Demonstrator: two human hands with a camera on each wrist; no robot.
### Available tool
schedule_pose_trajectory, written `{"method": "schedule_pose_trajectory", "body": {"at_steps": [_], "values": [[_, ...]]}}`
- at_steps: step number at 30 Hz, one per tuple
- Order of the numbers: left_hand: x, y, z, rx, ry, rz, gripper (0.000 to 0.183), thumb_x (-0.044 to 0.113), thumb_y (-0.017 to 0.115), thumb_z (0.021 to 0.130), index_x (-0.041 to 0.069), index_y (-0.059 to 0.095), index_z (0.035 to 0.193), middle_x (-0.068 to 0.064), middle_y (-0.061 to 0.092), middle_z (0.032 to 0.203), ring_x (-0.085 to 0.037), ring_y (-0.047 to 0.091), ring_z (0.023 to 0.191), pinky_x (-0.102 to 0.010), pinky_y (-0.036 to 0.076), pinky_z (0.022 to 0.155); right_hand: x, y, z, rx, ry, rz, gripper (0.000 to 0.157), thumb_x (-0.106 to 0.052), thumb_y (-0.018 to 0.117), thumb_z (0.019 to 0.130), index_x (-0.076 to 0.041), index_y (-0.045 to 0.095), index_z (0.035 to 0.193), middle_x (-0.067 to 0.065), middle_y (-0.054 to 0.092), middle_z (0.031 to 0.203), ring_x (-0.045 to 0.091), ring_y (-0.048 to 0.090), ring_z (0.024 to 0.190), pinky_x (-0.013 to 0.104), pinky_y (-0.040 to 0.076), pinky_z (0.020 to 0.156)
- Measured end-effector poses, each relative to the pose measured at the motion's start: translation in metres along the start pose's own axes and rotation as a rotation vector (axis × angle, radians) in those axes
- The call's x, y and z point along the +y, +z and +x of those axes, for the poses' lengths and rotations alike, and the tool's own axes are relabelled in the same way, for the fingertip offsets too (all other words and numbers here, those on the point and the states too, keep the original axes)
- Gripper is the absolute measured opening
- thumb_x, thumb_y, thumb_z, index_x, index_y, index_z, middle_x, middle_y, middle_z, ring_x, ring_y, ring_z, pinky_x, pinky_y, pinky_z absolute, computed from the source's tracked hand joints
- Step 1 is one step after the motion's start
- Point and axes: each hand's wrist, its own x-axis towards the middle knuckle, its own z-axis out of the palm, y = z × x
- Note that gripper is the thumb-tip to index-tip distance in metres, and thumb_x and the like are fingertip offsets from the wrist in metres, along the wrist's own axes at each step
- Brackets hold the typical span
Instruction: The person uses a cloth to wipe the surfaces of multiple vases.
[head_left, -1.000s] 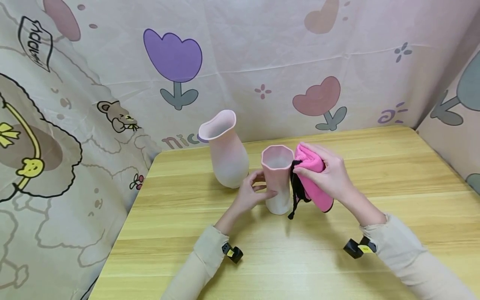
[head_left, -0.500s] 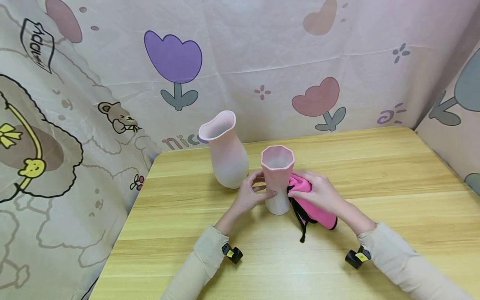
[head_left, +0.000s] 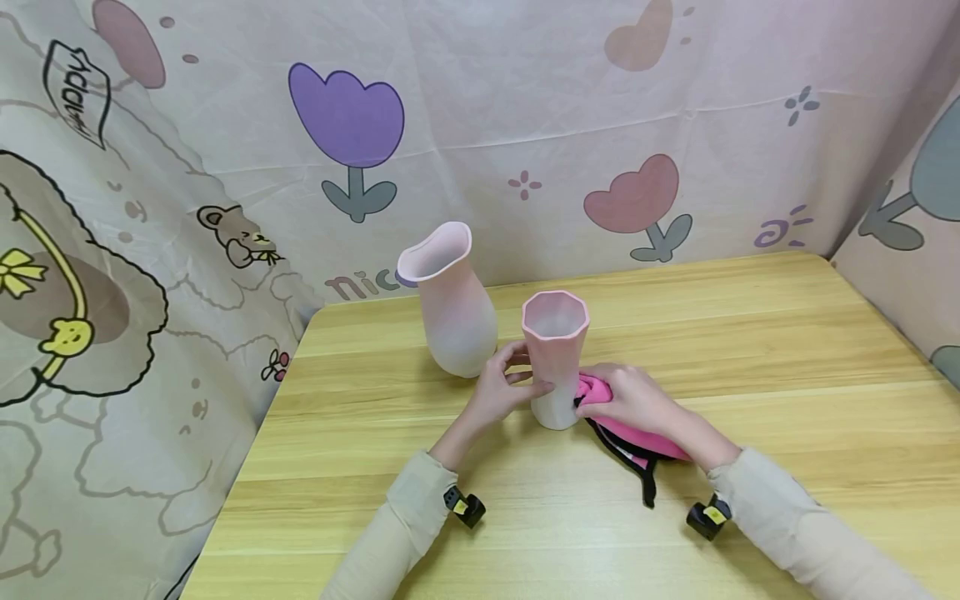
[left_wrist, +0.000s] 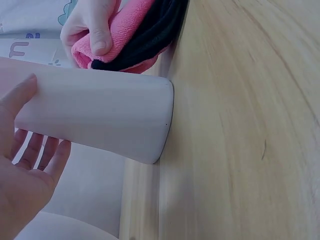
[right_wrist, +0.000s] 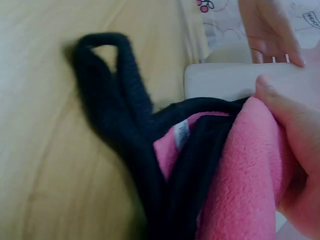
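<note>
A faceted vase (head_left: 556, 367), pink at the top and white toward the base, stands upright on the table. My left hand (head_left: 498, 387) grips its left side, thumb in front and fingers behind. A pink cloth (head_left: 637, 435) with black edging is bunched in my right hand (head_left: 633, 400), against the lower right side of the vase. In the right wrist view the cloth's black hanging loop (right_wrist: 107, 90) and a small white tag (right_wrist: 181, 134) show. The left wrist view shows my right thumb (left_wrist: 101, 42) pressing on the folded cloth.
A wavy-rimmed pink and white vase (head_left: 457, 321) stands behind and left of my left hand, close to it. Printed fabric (head_left: 495, 100) hangs along the back and sides of the wooden table (head_left: 787, 350).
My right hand has moved down along the vase's right side with the cloth, from near the rim to low on the body. My left hand and both vases have stayed put.
</note>
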Motion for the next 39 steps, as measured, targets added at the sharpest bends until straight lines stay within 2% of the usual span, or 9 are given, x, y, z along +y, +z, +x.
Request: {"method": "schedule_pose_trajectory", "body": {"at_steps": [6, 12, 18, 22, 27, 31, 34, 36, 39], "values": [[-0.001, 0.000, 0.000, -0.001, -0.001, -0.006, 0.058, -0.001, 0.073, 0.073, -0.001, 0.046, 0.125, -0.016, 0.050, 0.120, -0.030, 0.049, 0.109, -0.034, 0.046, 0.092, 0.003, 0.002, 0.001, -0.046, 0.020, -0.030, 0.052, -0.033, 0.076, 0.071, -0.007, 0.062, 0.113, -0.009, 0.057, 0.072, 0.007, 0.046, 0.061, 0.022, 0.038, 0.054], [-0.001, 0.000, 0.000, -0.005, 0.009, -0.014, 0.058, -0.001, 0.072, 0.073, -0.002, 0.046, 0.125, -0.017, 0.049, 0.120, -0.031, 0.048, 0.109, -0.037, 0.045, 0.092, 0.008, 0.005, 0.001, -0.054, -0.001, -0.057, 0.053, -0.035, 0.076, 0.070, -0.004, 0.064, 0.112, -0.004, 0.063, 0.080, 0.007, 0.047, 0.063, 0.022, 0.039, 0.056], [-0.002, 0.001, 0.001, -0.006, 0.017, -0.022, 0.057, -0.003, 0.072, 0.073, -0.003, 0.046, 0.124, -0.019, 0.049, 0.120, -0.033, 0.048, 0.109, -0.039, 0.045, 0.092, 0.003, -0.001, 0.001, -0.023, -0.008, 0.038, 0.048, -0.031, 0.076, 0.072, -0.008, 0.063, 0.113, -0.008, 0.060, 0.075, 0.006, 0.047, 0.061, 0.021, 0.041, 0.054], [-0.002, 0.001, 0.000, -0.001, 0.032, -0.029, 0.057, -0.004, 0.072, 0.072, -0.004, 0.047, 0.123, -0.019, 0.049, 0.119, -0.033, 0.049, 0.108, -0.039, 0.045, 0.092, -0.005, -0.011, 0.002, 0.043, -0.025, 0.102, 0.046, -0.030, 0.075, 0.074, -0.010, 0.062, 0.114, -0.007, 0.055, 0.070, 0.007, 0.046, 0.059, 0.022, 0.041, 0.052], [-0.002, 0.000, 0.001, -0.006, 0.023, -0.025, 0.057, -0.003, 0.072, 0.072, -0.002, 0.047, 0.124, -0.018, 0.049, 0.120, -0.031, 0.048, 0.108, -0.039, 0.045, 0.093, -0.014, -0.022, 0.001, 0.143, -0.011, 0.107, 0.051, -0.034, 0.073, 0.075, -0.008, 0.060, 0.117, 0.002, 0.066, 0.093, 0.011, 0.057, 0.075, 0.024, 0.049, 0.062], [-0.002, 0.000, 0.001, -0.012, 0.017, -0.014, 0.058, -0.003, 0.072, 0.073, -0.002, 0.046, 0.124, -0.018, 0.049, 0.121, -0.030, 0.048, 0.109, -0.038, 0.045, 0.093, -0.022, -0.031, 0.001, 0.220, 0.010, 0.134, 0.056, -0.030, 0.074, 0.074, -0.004, 0.058, 0.120, 0.011, 0.063, 0.111, 0.022, 0.061, 0.095, 0.033, 0.052, 0.076], [-0.002, 0.000, 0.001, -0.008, 0.017, -0.010, 0.058, -0.003, 0.072, 0.073, -0.002, 0.046, 0.124, -0.017, 0.049, 0.120, -0.030, 0.048, 0.108, -0.037, 0.046, 0.092, -0.029, -0.037, 0.003, 0.306, -0.010, 0.149, 0.058, -0.023, 0.077, 0.072, -0.001, 0.056, 0.121, 0.015, 0.060, 0.117, 0.028, 0.057, 0.106, 0.036, 0.049, 0.085], [-0.002, 0.000, 0.001, -0.005, 0.017, -0.012, 0.058, -0.003, 0.072, 0.072, -0.002, 0.047, 0.124, -0.017, 0.050, 0.120, -0.029, 0.049, 0.108, -0.037, 0.046, 0.092, -0.033, -0.041, 0.004, 0.361, -0.028, 0.156, 0.058, -0.019, 0.078, 0.070, -0.002, 0.056, 0.121, 0.014, 0.059, 0.118, 0.027, 0.056, 0.108, 0.030, 0.048, 0.088], [-0.003, 0.000, 0.001, -0.003, 0.024, -0.021, 0.057, -0.003, 0.072, 0.072, -0.002, 0.047, 0.124, -0.017, 0.050, 0.119, -0.030, 0.049, 0.108, -0.038, 0.046, 0.092, -0.037, -0.044, 0.004, 0.424, -0.052, 0.166, 0.057, -0.014, 0.078, 0.069, -0.005, 0.058, 0.121, 0.011, 0.061, 0.114, 0.019, 0.058, 0.103, 0.015, 0.046, 0.084]]}}
